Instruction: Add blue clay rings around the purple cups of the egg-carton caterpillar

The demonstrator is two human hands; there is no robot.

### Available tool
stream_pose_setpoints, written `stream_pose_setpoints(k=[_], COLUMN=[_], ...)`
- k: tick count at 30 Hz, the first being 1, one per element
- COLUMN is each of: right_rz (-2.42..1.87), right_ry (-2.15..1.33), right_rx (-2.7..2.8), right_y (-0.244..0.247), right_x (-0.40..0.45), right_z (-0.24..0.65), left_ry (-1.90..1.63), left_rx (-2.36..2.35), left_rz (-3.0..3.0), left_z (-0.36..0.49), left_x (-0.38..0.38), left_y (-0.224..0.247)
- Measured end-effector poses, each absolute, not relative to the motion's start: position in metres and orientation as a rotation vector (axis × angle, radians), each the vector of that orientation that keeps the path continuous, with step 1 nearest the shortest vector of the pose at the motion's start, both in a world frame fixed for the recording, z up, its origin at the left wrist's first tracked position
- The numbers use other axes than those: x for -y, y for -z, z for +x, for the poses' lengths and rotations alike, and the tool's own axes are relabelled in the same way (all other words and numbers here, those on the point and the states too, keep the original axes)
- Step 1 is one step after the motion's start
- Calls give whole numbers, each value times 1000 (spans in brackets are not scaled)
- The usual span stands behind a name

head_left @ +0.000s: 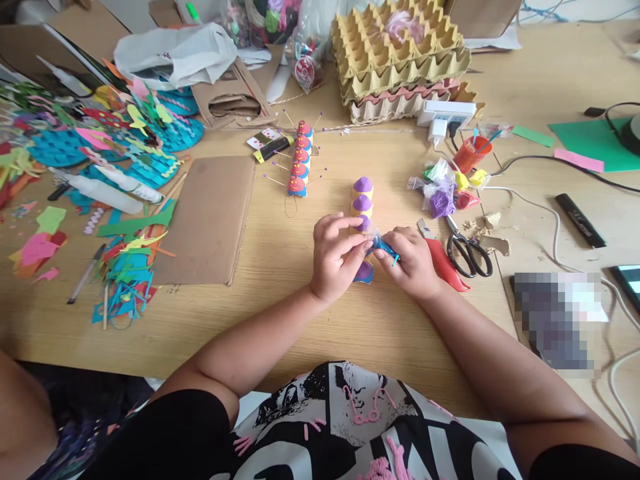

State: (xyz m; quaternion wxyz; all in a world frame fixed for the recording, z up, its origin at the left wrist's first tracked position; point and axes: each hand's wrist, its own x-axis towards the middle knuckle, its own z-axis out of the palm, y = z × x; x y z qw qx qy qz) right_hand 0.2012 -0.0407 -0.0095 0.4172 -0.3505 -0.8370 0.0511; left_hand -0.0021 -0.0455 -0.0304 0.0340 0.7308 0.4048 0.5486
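Both hands meet over the table at a small blue packet (pixel 386 249) that looks like blue clay in clear wrapping. My left hand (pixel 336 257) pinches its left end between thumb and fingers. My right hand (pixel 411 262) is closed around its right end. Under and beyond the fingers stands a row of egg-carton humps (pixel 363 187) topped with purple, with yellow lower parts at the far end. Its near hump (pixel 365 272) is blue below; my hands hide the middle. Farther off to the left stands a red and blue egg-carton caterpillar (pixel 299 163) with purple-tipped sticks along its sides.
Scissors (pixel 469 250) and a red-handled cutter (pixel 445 263) lie right of my hands. Bagged clay (pixel 443 200) and an orange cup (pixel 470 155) are behind them. Cardboard (pixel 210 220), paper scraps (pixel 127 280) and glue bottles (pixel 100 190) cover the left. Egg trays (pixel 400 73) are stacked behind.
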Motion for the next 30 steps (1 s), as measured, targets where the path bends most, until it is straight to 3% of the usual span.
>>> stream_pose_setpoints(k=[19,30], right_rz=[-1180,-1032], right_ry=[-16,-40], right_rx=[2035,2041], right_y=[19,17], right_x=[37,35], right_z=[204,206], left_ry=[-1765,-1476], left_rx=[-1241,-1149], left_rz=[2041,1730], left_z=[2,1], left_x=[46,41], left_y=[28,32])
